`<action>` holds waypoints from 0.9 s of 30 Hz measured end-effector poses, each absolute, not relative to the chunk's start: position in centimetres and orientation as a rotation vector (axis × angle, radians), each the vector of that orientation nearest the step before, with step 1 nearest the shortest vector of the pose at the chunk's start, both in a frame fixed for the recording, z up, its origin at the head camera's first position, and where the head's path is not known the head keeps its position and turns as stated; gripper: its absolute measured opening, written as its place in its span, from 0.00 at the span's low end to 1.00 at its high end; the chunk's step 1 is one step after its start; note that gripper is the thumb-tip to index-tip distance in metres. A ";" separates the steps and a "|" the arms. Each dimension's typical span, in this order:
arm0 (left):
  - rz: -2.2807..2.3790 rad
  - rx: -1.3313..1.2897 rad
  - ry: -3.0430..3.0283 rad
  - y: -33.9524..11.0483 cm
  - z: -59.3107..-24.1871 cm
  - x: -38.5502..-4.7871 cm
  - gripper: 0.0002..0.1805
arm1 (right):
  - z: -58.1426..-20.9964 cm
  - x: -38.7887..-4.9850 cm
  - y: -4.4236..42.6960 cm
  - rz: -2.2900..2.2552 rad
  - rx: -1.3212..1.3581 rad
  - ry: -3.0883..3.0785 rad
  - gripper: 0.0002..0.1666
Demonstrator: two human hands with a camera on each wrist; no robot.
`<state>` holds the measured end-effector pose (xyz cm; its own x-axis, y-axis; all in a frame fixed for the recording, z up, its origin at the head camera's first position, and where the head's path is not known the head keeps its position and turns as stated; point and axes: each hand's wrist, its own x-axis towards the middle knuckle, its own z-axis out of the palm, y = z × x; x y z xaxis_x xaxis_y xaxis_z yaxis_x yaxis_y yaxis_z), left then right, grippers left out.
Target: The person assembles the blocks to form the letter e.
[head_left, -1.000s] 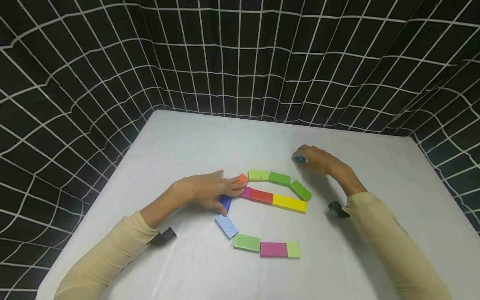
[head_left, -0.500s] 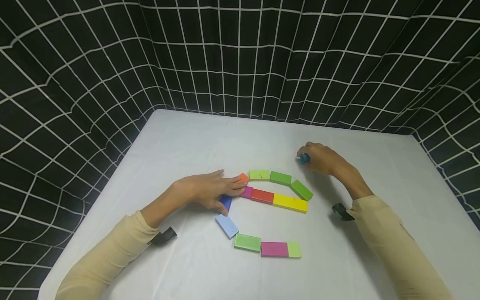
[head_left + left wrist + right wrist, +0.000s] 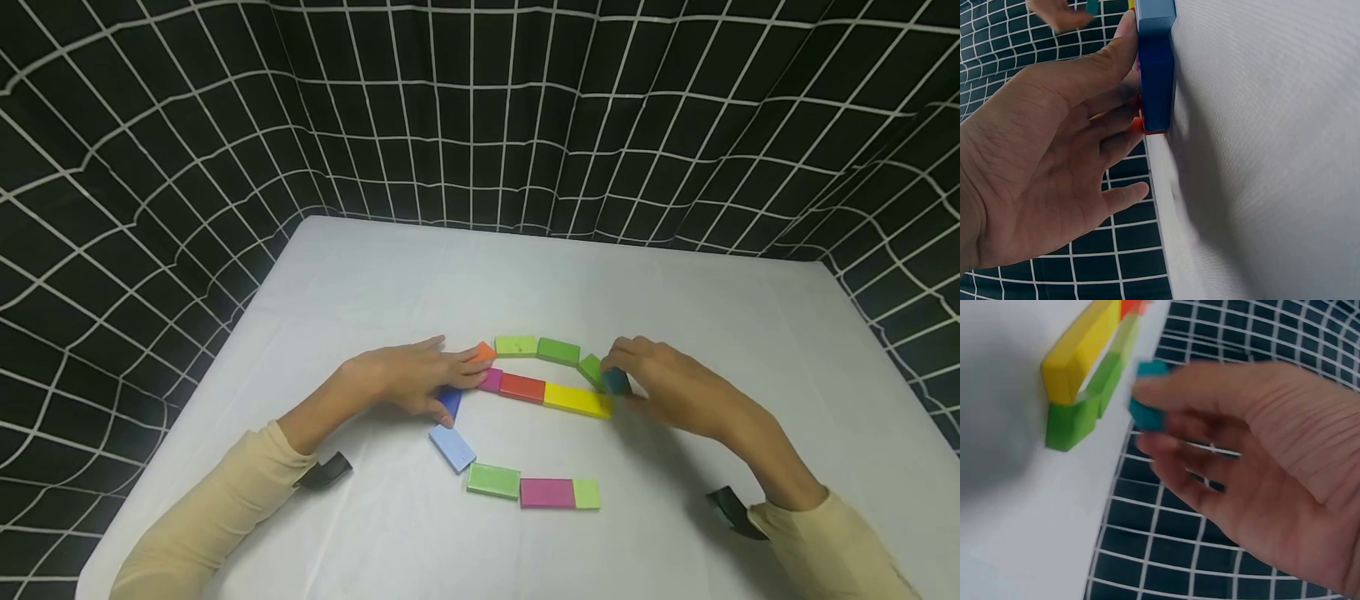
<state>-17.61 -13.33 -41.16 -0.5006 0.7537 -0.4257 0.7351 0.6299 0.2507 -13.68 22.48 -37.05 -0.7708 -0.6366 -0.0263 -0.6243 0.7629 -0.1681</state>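
Note:
My right hand (image 3: pixel 678 387) pinches a teal block (image 3: pixel 617 381) between thumb and fingers, held beside the end green block (image 3: pixel 590 368) and near the yellow block (image 3: pixel 577 399). The right wrist view shows that teal block (image 3: pixel 1147 415) off the table. Straight fingers of my left hand (image 3: pixel 412 379) rest on the orange block (image 3: pixel 484 352) and the magenta block (image 3: pixel 492 381), partly hiding both. Its thumb touches near where the dark blue block (image 3: pixel 449 400) meets the light blue block (image 3: pixel 453 448). A red block (image 3: pixel 522 388) joins the magenta and yellow ones.
The upper curve continues with a lime block (image 3: pixel 515 346) and a green block (image 3: pixel 558 351). Below lie a light green block (image 3: pixel 493 481), a purple-pink block (image 3: pixel 547 493) and a small pale lime block (image 3: pixel 587 494). A dark gridded curtain (image 3: pixel 480 125) surrounds the white table (image 3: pixel 375 533).
My right hand has come toward me from the far right with the teal block, to the end of the green row. The left hand has stayed in place.

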 end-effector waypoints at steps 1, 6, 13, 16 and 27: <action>0.050 1.168 2.352 -13.4 -41.2 -17.6 0.47 | -37.1 -12.9 22.6 -0.220 -1.060 2.844 0.28; 0.053 1.163 2.349 -13.4 -41.1 -17.6 0.47 | -38.0 -9.8 23.0 -0.166 -1.084 2.654 0.27; 0.069 1.151 2.347 -13.6 -41.1 -17.7 0.48 | -40.1 -7.9 22.4 -0.204 -0.986 2.497 0.25; 0.066 1.158 2.344 -13.6 -41.3 -17.7 0.48 | -40.5 -7.6 22.4 -0.225 -0.940 2.488 0.26; 0.062 1.163 2.353 -13.3 -41.3 -17.5 0.48 | -40.5 -7.8 22.4 -0.220 -1.026 2.508 0.23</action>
<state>-17.53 -13.27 -41.34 -0.5027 0.7539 -0.4230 0.7307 0.6321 0.2581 -7.78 22.37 -40.52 -0.6398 -0.6986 -0.3204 -0.6323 0.7155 -0.2973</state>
